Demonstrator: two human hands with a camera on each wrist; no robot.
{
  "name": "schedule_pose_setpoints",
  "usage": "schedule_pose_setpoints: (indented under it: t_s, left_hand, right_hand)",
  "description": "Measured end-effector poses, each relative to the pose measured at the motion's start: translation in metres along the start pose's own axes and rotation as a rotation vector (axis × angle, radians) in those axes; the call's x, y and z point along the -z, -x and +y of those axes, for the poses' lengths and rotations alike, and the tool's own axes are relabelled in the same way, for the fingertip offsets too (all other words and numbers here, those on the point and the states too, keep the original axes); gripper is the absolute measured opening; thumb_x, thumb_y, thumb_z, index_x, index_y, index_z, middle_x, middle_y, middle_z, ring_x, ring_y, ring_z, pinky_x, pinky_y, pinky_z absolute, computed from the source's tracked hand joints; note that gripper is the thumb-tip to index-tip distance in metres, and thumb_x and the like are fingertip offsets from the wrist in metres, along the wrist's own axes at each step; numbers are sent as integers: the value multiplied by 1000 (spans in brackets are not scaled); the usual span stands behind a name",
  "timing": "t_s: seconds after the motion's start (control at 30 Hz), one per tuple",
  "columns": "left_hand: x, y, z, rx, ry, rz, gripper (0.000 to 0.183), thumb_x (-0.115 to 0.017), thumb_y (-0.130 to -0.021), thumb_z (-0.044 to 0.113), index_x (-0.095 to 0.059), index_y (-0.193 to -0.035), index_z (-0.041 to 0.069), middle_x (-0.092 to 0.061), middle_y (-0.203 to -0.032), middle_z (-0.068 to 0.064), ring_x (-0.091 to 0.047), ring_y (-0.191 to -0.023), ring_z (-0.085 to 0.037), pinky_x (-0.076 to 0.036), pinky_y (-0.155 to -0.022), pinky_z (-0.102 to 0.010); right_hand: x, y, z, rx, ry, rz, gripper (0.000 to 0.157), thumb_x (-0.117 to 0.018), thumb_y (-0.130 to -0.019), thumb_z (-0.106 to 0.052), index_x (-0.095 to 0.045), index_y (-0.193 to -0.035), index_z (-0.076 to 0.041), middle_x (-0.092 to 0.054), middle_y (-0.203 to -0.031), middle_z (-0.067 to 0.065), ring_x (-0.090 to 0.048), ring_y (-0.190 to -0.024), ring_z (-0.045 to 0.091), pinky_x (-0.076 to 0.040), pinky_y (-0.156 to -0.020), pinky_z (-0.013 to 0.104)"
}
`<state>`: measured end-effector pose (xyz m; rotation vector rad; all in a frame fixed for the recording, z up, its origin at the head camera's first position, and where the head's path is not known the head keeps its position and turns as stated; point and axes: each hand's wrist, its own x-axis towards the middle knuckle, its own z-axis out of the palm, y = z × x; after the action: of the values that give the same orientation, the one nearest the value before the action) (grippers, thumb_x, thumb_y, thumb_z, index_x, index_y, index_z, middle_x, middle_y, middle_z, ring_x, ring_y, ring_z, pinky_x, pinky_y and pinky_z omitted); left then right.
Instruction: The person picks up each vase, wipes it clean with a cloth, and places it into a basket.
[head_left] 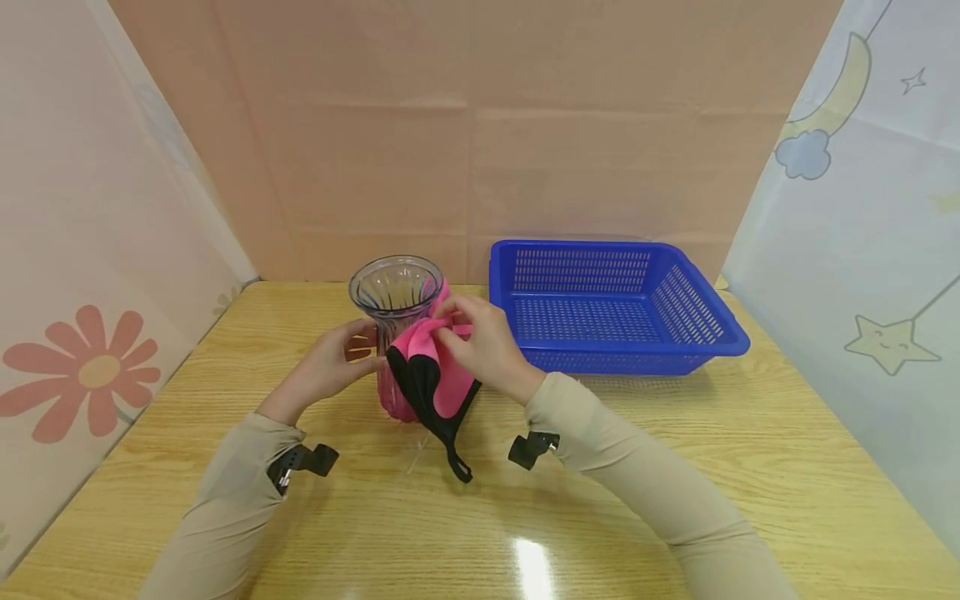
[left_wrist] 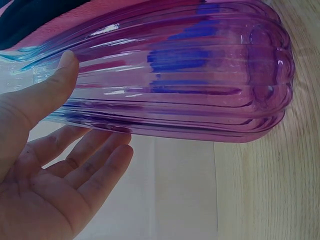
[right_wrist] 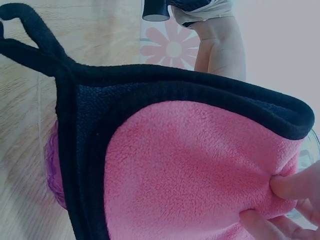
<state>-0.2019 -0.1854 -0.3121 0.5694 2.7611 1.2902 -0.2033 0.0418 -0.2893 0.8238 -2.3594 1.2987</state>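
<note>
A ribbed glass vase (head_left: 401,287), clear at the rim and pink-purple lower down, stands upright on the table. At its left side is my left hand (head_left: 333,358), the thumb at the front and the fingers about the far side; the left wrist view shows the thumb against the vase's body (left_wrist: 200,75). My right hand (head_left: 483,342) pinches a pink cloth (head_left: 453,379) with black edging and a hanging loop, held against the vase's right side. In the right wrist view, thumb and fingers (right_wrist: 285,186) bunch the cloth's pink face (right_wrist: 190,165).
Behind and right of the vase sits a blue plastic basket (head_left: 600,321) with slotted walls. The wooden table (head_left: 637,492) reaches a beige backdrop (head_left: 480,167), with patterned sheets at both sides. Each wrist carries a black strap-mounted device.
</note>
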Motion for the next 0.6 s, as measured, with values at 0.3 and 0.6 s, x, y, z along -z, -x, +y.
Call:
schedule_pose_setpoints:
  t_s: [0.3, 0.6]
  left_hand:
    - [0, -1, -1, 20, 12, 0, 56, -67, -86, 15, -43, -131, -7, -52, -128, -29, -52, -118, -45, -46, -98, -53]
    - [0, -1, -3, 27, 12, -11, 61, -68, -85, 22, -42, -132, -7, -49, -132, -29, -51, -120, -44, -44, -100, -54]
  right_hand:
    - [2, -1, 1, -22, -69, 57, 9, -66, -82, 0, -63, -90, 0, -66, -99, 16, -69, -90, 28, -60, -77, 33]
    - [8, -1, 0, -56, -123, 100, 12, -66, -82, 2, -63, -93, 1, -64, -100, 17, -69, -92, 29, -60, -77, 32]
